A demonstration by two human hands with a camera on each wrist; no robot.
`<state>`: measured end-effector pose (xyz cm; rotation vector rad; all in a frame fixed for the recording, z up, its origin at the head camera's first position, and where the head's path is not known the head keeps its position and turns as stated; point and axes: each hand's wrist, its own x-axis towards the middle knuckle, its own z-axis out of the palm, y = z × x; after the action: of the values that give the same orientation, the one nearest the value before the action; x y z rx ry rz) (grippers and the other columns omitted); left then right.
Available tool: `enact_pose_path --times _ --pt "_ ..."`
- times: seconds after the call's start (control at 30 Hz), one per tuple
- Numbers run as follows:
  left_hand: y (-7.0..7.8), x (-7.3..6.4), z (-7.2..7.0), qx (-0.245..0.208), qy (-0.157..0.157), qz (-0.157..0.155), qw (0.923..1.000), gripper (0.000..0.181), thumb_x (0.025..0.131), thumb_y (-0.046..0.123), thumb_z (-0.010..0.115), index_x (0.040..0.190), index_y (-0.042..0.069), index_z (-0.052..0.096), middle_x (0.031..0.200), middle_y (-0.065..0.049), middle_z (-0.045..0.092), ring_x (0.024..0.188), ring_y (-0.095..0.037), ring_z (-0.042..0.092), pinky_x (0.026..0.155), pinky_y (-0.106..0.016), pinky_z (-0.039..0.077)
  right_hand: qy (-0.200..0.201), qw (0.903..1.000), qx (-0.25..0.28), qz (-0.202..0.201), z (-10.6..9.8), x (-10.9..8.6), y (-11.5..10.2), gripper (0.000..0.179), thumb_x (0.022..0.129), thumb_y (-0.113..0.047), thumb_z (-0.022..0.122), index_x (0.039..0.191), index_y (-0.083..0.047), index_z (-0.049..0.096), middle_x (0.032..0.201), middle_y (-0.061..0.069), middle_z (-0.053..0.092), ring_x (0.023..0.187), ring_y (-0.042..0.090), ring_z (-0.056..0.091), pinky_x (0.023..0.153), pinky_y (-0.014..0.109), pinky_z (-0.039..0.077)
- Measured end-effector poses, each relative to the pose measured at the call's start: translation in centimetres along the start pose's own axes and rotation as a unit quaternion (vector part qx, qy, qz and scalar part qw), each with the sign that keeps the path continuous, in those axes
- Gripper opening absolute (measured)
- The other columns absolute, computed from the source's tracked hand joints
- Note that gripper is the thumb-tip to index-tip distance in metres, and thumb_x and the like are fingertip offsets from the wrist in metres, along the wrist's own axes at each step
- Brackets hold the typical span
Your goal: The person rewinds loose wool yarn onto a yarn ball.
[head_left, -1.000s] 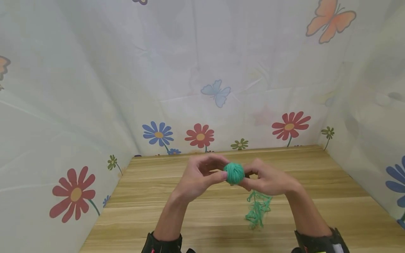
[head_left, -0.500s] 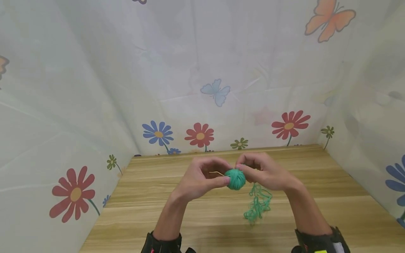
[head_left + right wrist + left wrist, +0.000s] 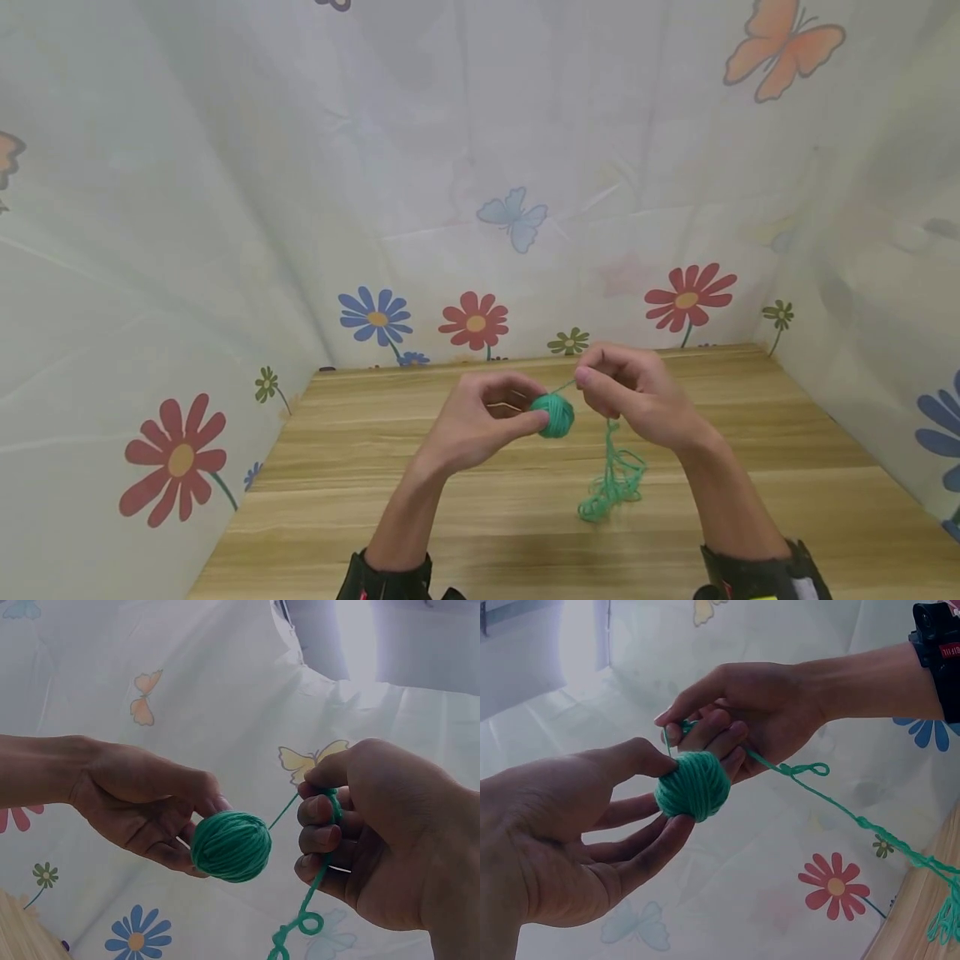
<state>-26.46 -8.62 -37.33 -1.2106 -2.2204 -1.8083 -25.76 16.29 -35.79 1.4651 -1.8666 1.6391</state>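
Observation:
A small ball of green yarn (image 3: pixel 555 416) is pinched between the thumb and fingers of my left hand (image 3: pixel 480 423), raised over the table. My right hand (image 3: pixel 637 395), up and to the right of the ball, pinches the yarn strand (image 3: pixel 283 811) between thumb and forefinger. That strand runs taut from the ball to the fingertips. Across the curled right fingers the yarn passes on, and it leaves below them as a looped, kinked tail (image 3: pixel 826 799). Under the right hand, a loose tangle of the same yarn (image 3: pixel 615 483) hangs down toward the table.
The wood-grain table (image 3: pixel 337 500) lies beneath both hands. A pale curtain (image 3: pixel 420 150) printed with flowers and butterflies encloses the back and sides. Each wrist wears a black band (image 3: pixel 765 575).
The right hand has gone from beside the ball, over its top, to up and right of it, drawing a strand taut. The left hand keeps the ball nearly in place; the hanging tangle shifts slightly.

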Motion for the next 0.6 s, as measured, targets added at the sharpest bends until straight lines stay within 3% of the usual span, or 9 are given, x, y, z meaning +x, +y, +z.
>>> enact_pose_path --times 0.27,0.6 --pt "-0.07 0.16 0.14 0.005 0.044 0.007 0.999 0.026 0.091 0.019 0.08 0.113 0.007 0.075 0.104 -0.005 0.075 0.094 -0.019 0.072 0.085 -0.035 0.063 -0.042 0.9988 -0.019 -0.014 -0.15 -0.02 0.14 0.029 0.091 0.024 0.054 0.1 0.001 0.069 0.065 0.002 0.047 0.051 0.012 0.041 0.035 0.032 0.032" --pt "-0.04 0.2 0.11 0.015 0.093 0.027 0.9952 0.028 0.091 0.017 0.079 0.116 0.007 0.074 0.108 -0.006 0.074 0.098 -0.019 0.071 0.087 -0.034 0.063 -0.084 0.9925 -0.089 0.004 0.37 0.08 0.15 0.033 0.091 0.017 0.063 0.104 -0.012 0.074 0.064 -0.001 0.052 0.053 0.008 0.047 0.045 0.018 0.043"
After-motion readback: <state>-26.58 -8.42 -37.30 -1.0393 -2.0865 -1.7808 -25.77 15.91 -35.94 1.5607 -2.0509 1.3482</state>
